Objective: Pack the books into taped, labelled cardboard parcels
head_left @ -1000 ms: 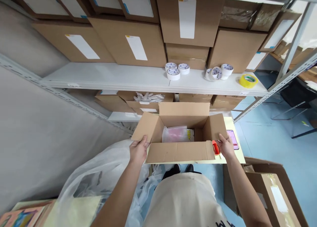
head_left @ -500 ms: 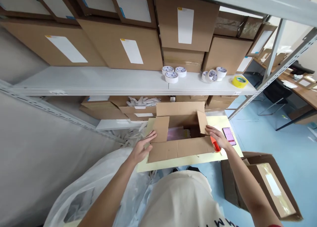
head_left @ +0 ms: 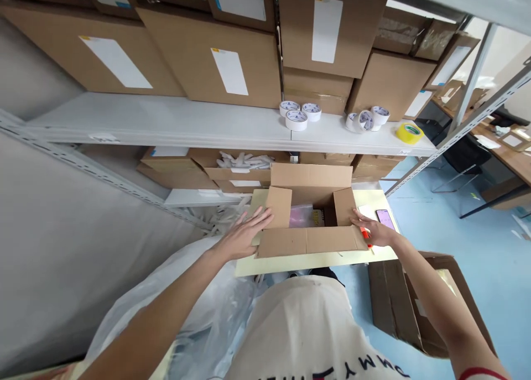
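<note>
An open cardboard box [head_left: 315, 243] stands on a pale yellow board, its flaps folded outward. Inside it lie a clear plastic-wrapped item [head_left: 301, 216] with a pinkish sheen and a small yellow-and-dark piece [head_left: 318, 218]. My left hand [head_left: 245, 235] is open, fingers stretched against the outer edge of the left flap [head_left: 279, 207]. At the opposite side my right hand [head_left: 375, 230] has its fingers extended along the edge of the right flap [head_left: 344, 207]. A red-orange object [head_left: 365, 234] is partly hidden beneath my right hand.
A phone [head_left: 385, 219] lies on the yellow board [head_left: 286, 264] at the right. White tape rolls [head_left: 296, 120] and a yellow tape roll [head_left: 409, 133] rest on the metal shelf [head_left: 199, 123]. Clear plastic sheeting [head_left: 166, 297] fills the lower left. A large carton [head_left: 392, 302] sits on the floor.
The right flap has swung outward and down, with my right hand moving beside it. The view has shifted slightly, and my left hand stays at the left flap.
</note>
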`<state>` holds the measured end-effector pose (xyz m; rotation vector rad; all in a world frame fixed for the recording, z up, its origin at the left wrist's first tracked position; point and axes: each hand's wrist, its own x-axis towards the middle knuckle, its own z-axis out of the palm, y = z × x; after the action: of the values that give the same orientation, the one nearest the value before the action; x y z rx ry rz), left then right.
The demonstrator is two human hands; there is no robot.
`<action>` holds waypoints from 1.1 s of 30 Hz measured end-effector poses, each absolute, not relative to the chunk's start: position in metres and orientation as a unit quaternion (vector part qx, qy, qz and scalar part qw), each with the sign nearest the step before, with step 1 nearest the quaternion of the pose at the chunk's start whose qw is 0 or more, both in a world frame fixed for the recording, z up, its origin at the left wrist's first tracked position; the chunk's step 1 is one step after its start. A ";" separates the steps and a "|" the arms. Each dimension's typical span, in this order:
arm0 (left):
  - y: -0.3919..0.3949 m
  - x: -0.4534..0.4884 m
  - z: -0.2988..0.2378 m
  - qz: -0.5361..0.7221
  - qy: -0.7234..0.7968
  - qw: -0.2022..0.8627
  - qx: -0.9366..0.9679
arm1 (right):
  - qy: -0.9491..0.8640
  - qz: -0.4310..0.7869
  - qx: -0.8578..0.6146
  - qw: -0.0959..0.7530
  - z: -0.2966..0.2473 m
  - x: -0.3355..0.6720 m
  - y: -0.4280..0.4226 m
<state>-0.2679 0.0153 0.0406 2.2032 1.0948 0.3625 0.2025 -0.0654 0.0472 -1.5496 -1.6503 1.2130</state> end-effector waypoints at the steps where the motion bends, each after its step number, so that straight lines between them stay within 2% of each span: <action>1: 0.016 -0.266 0.039 0.173 0.427 0.350 0.816 | -0.608 0.468 -0.566 0.301 0.048 0.202 -0.066; 5: 0.020 -0.252 0.023 0.369 0.506 0.472 0.620 | -0.508 0.516 -0.557 0.406 0.042 0.190 -0.061; 8: 0.028 -0.234 0.013 0.496 0.560 0.502 0.435 | -0.416 0.446 -0.613 0.502 0.028 0.176 -0.053; 10: 0.034 -0.223 0.010 0.532 0.567 0.501 0.380 | -0.394 0.410 -0.637 0.521 0.021 0.170 -0.045; 15: 0.048 -0.208 0.004 0.499 0.575 0.493 0.421 | -0.401 0.452 -0.621 0.499 0.025 0.177 -0.010; 22: 0.049 -0.205 -0.012 0.418 0.595 0.457 0.512 | -0.391 0.484 -0.570 0.536 0.042 0.163 0.055; 26: 0.041 -0.208 -0.022 0.418 0.574 0.449 0.543 | -0.442 0.443 -0.565 0.538 0.035 0.152 0.039; 29: 0.035 -0.209 -0.026 0.425 0.569 0.439 0.551 | -0.507 0.394 -0.577 0.504 0.029 0.154 0.014; 33: 0.031 -0.212 -0.017 0.417 0.574 0.356 0.608 | -0.533 0.347 -0.610 0.473 0.021 0.155 -0.003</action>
<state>-0.2116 0.0308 -0.0170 1.5701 1.4840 1.0775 0.1545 -0.0032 0.0211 -1.4935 -1.3036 0.8493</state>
